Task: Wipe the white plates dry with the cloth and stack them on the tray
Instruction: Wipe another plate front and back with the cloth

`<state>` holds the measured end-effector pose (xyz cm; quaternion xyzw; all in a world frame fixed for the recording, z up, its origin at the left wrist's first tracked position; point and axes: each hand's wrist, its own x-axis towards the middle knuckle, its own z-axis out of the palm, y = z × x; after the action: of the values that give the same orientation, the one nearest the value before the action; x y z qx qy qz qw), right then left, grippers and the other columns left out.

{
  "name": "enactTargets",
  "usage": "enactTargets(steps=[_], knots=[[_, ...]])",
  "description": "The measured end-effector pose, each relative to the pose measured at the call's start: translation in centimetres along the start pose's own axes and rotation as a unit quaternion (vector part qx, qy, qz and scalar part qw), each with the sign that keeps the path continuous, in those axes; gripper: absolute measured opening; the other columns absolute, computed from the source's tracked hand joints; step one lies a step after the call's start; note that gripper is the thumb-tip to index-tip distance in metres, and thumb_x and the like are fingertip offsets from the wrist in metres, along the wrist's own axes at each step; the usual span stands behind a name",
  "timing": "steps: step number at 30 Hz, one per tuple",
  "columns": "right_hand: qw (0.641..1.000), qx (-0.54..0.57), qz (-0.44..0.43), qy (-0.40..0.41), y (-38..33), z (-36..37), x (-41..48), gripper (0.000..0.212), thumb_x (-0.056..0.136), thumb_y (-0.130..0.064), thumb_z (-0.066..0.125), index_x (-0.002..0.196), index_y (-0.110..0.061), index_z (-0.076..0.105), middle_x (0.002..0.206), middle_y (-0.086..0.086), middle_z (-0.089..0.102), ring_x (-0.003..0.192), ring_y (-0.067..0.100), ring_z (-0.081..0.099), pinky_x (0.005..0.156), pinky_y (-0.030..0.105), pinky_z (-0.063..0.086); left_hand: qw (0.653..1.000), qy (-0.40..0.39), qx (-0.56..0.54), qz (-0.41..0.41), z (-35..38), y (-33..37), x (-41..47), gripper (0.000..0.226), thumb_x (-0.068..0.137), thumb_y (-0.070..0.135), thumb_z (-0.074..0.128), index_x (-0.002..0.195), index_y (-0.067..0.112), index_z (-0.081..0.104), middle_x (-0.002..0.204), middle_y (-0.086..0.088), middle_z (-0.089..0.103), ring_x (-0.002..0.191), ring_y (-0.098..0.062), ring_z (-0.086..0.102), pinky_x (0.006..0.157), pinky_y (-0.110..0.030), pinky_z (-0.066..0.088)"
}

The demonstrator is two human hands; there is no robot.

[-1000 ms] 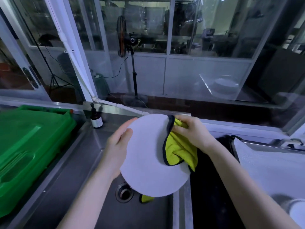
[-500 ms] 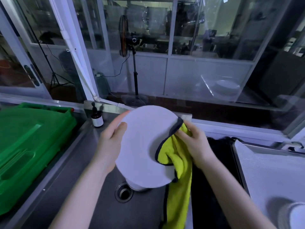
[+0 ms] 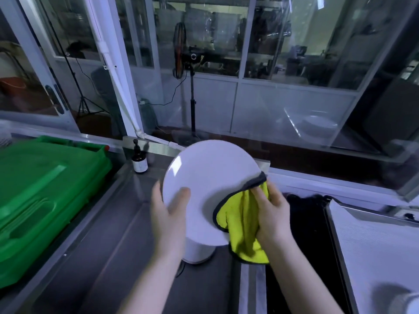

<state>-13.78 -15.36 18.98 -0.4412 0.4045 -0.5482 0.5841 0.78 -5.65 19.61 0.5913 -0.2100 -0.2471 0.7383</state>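
A white plate (image 3: 210, 177) is held tilted above the steel sink, its face toward me. My left hand (image 3: 169, 214) grips its lower left rim, thumb on the face. My right hand (image 3: 271, 211) presses a yellow cloth (image 3: 242, 220) with a dark hem against the plate's lower right part. Under the held plate, a stack of white plates (image 3: 198, 251) stands in the sink, mostly hidden. The tray (image 3: 371, 241), lined white, lies at the right, with a white plate (image 3: 410, 304) at its near corner, cut off by the frame edge.
A green plastic crate (image 3: 40, 193) fills the left side. A small dark pump bottle (image 3: 140, 159) stands on the sink's back ledge. A dark second basin (image 3: 306, 223) lies between sink and tray. Glass panels rise behind the counter.
The plate has turned so its face is toward me and shifted slightly up and right. The cloth slid from the plate's upper right to its lower right and is bunched in my right hand.
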Motion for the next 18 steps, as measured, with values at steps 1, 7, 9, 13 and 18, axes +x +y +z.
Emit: enactTargets(steps=[1,7,9,13,18], knots=[[0.999,0.027,0.014,0.038,0.7,0.5,-0.9,0.021,0.088,-0.028,0.072,0.108,-0.026,0.073,0.108,0.003,0.075,0.114,0.028,0.065,0.101,0.054,0.048,1.0,0.004,-0.026,-0.002,0.6,-0.5,-0.9,0.045,0.08,0.035,0.071,0.123,0.045,0.06,0.117,0.018,0.072,0.107,-0.005,0.069,0.097,-0.044,0.055],[0.997,-0.026,0.009,0.071,0.9,0.2,-1.7,0.012,0.091,-0.025,0.069,0.098,-0.016,0.068,0.094,0.012,0.071,0.089,0.022,0.062,0.09,0.053,0.051,0.998,-0.066,0.006,0.01,0.3,-0.9,1.3,0.05,0.095,0.015,0.068,0.13,0.048,0.055,0.122,0.022,0.069,0.11,0.004,0.065,0.101,-0.034,0.05],[0.989,-0.135,-0.063,-0.007,-1.1,-0.7,0.5,0.006,0.092,-0.02,0.068,0.095,-0.015,0.067,0.081,-0.002,0.069,0.08,0.009,0.059,0.079,0.034,0.051,0.99,-0.128,0.058,0.011,-0.6,0.2,2.7,0.051,0.095,0.014,0.069,0.119,0.058,0.058,0.113,0.027,0.07,0.104,0.004,0.067,0.091,-0.033,0.054],[0.906,-0.333,-0.189,-0.18,-5.2,-0.4,3.4,0.015,0.092,-0.011,0.065,0.106,-0.018,0.066,0.096,-0.011,0.069,0.089,-0.001,0.06,0.082,0.011,0.045,0.975,-0.191,0.106,0.026,-1.6,1.6,4.2,0.047,0.088,0.019,0.073,0.12,0.051,0.063,0.111,0.026,0.072,0.103,0.003,0.067,0.084,-0.031,0.052],[0.982,-0.154,-0.109,-0.026,-1.3,1.0,-0.3,0.015,0.092,-0.012,0.065,0.102,-0.024,0.065,0.094,-0.011,0.07,0.093,0.004,0.062,0.086,0.024,0.049,0.996,-0.065,-0.051,0.033,-0.4,1.3,3.6,0.042,0.085,0.014,0.067,0.115,0.042,0.068,0.109,0.015,0.076,0.098,-0.007,0.072,0.07,-0.025,0.059]])
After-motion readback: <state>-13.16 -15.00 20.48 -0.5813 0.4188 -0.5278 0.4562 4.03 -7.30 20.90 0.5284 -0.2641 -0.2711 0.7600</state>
